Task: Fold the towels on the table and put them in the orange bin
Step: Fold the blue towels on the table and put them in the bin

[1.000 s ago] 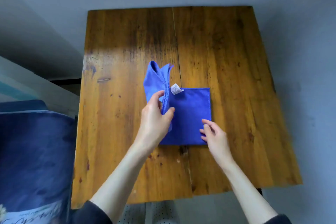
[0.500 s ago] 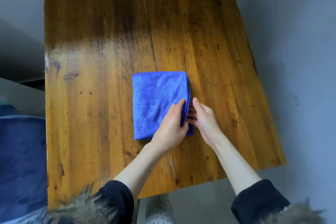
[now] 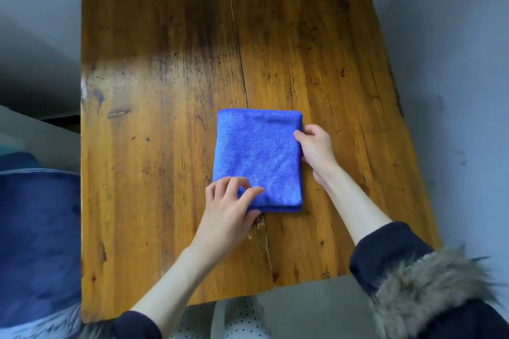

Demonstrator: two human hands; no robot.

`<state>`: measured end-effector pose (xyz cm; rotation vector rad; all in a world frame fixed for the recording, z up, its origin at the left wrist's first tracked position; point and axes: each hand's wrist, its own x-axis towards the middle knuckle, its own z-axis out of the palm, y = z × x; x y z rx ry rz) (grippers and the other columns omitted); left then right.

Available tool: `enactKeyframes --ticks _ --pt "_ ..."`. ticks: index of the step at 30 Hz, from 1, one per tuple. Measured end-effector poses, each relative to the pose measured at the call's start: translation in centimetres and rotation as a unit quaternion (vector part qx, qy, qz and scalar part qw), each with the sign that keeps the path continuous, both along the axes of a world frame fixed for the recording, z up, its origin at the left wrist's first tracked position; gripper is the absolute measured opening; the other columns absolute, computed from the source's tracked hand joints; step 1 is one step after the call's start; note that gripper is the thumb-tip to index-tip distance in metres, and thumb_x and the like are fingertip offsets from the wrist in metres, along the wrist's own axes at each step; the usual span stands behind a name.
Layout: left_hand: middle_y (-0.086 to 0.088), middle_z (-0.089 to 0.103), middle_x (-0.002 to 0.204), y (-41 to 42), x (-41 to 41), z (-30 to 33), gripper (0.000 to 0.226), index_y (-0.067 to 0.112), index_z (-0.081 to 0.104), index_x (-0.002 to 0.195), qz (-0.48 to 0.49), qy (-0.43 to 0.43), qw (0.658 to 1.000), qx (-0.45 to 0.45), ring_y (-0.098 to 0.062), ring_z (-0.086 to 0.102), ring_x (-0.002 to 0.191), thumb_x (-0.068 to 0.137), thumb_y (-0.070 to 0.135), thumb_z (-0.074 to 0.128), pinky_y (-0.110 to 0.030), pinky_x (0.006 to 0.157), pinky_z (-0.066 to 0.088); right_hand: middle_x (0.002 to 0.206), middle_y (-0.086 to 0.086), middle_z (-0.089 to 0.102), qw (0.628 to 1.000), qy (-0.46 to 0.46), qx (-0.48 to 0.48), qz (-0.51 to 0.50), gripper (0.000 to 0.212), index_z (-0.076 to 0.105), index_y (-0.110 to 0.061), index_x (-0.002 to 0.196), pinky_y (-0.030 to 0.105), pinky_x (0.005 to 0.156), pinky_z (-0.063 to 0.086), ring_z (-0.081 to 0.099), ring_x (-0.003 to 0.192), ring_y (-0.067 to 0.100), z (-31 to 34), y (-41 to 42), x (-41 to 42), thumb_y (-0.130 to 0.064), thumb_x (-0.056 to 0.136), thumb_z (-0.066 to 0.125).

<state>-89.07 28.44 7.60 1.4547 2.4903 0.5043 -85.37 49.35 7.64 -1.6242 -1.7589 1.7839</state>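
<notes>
Near the middle of the worn wooden table [image 3: 165,146], the blue microfibre towel [image 3: 257,158] now lies folded flat; since a second ago the left hand [image 3: 230,210] has laid its flap down and pinches the near corner, while the right hand [image 3: 316,150] grips the right edge, so binning seems next

Folded blue towel [image 3: 257,158] at frame centre on your wooden table [image 3: 154,146], your left hand [image 3: 230,212] pinching its lower-left corner, your right hand [image 3: 316,148] gripping its right edge, fur-trimmed sleeve [image 3: 418,283] lower right.
</notes>
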Motion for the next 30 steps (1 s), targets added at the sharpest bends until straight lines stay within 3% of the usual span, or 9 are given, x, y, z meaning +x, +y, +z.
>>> enactKeyframes --ticks 2,5,9,14,20,23,25,27,30 --pt "-0.002 0.057 0.100 -0.6 -0.2 -0.2 0.050 0.023 0.064 0.106 -0.034 0.009 0.998 -0.055 -0.029 0.055 0.095 0.060 0.023 0.085 -0.041 0.084 0.042 0.092 0.008 0.064 0.999 -0.034 0.008 0.015 0.012 0.059 -0.014 0.087 0.042 0.074 0.051 0.061 0.086 0.025 0.1 -0.1 0.6 -0.025 0.090 0.057" --pt "-0.004 0.058 0.096 -0.5 -0.6 -0.2 0.043 0.021 0.066 0.100 -0.022 0.011 0.998 -0.054 -0.030 0.058 0.090 0.062 0.017 0.084 -0.042 0.078 0.046 0.095 0.013 0.068 0.992 -0.081 -0.003 0.093 0.027 0.058 -0.012 0.077 0.051 0.083 0.053 0.064 0.094 0.031 0.5 -1.1 2.2 -0.037 0.085 0.063" --pt "-0.007 0.059 0.090 0.1 -0.7 -0.1 0.023 0.015 0.067 0.091 -0.014 0.025 0.999 -0.016 -0.031 0.057 0.083 0.071 0.010 0.077 -0.040 0.069 0.046 0.095 0.010 0.066 0.986 -0.098 0.002 0.133 0.025 0.056 -0.010 0.079 0.048 0.083 0.052 0.064 0.092 0.026 0.6 -2.1 3.8 -0.033 0.089 0.059" --pt "-0.007 0.057 0.091 0.1 -0.2 -0.1 0.017 0.016 0.064 0.091 -0.032 0.024 0.999 0.011 -0.031 0.055 0.082 0.077 0.010 0.072 -0.039 0.068 0.043 0.081 0.005 0.056 0.989 -0.085 0.022 0.117 0.023 0.050 -0.006 0.085 0.032 0.063 0.037 0.052 0.075 0.018 0.7 -2.0 4.2 -0.027 0.091 0.056" --pt "-0.005 0.059 0.089 -0.1 -0.4 -0.5 0.020 0.019 0.066 0.090 -0.042 0.030 0.998 -0.034 -0.029 0.057 0.082 0.073 0.013 0.076 -0.039 0.070 0.046 0.100 0.011 0.064 0.989 -0.099 0.026 0.111 0.019 0.058 -0.002 0.095 0.044 0.083 0.049 0.062 0.093 0.026 0.1 -2.2 4.5 -0.020 0.088 0.061" --pt "-0.004 0.059 0.094 -0.1 -0.5 -0.4 0.014 0.019 0.066 0.094 -0.045 0.024 0.998 -0.019 -0.028 0.057 0.087 0.081 0.026 0.066 -0.037 0.073 0.043 0.104 0.009 0.064 0.990 -0.104 0.033 0.090 0.019 0.058 -0.006 0.101 0.039 0.083 0.051 0.062 0.096 0.025 -0.3 -2.3 4.1 -0.018 0.087 0.062" --pt "-0.004 0.060 0.105 -0.1 -0.7 -0.3 0.021 0.019 0.065 0.100 -0.042 0.028 0.999 -0.007 -0.029 0.057 0.098 0.088 0.031 0.053 -0.038 0.080 0.040 0.112 0.008 0.059 0.987 -0.112 0.093 0.073 0.029 0.054 -0.008 0.113 0.033 0.085 0.047 0.058 0.104 0.025 -0.4 -2.7 3.9 -0.018 0.088 0.061" --pt "-0.008 0.059 0.121 0.4 -1.4 -0.5 0.027 0.018 0.064 0.109 -0.035 0.056 0.998 0.004 -0.033 0.053 0.113 0.091 0.027 0.046 -0.041 0.090 0.038 0.130 0.010 0.047 0.964 -0.111 0.230 0.069 0.043 0.045 -0.008 0.130 0.030 0.098 0.040 0.049 0.118 0.024 -0.3 -3.5 3.8 -0.018 0.090 0.057" --pt "-0.014 0.050 0.137 2.4 -2.9 -0.9 0.035 0.011 0.058 0.123 -0.028 0.104 0.994 -0.001 -0.035 0.044 0.129 0.092 0.016 0.045 -0.048 0.101 0.036 0.149 0.016 0.030 0.875 -0.111 0.431 0.192 0.050 0.033 -0.005 0.142 0.037 0.112 0.023 0.028 0.139 0.030 -0.6 -4.8 3.0 -0.016 0.095 0.045"
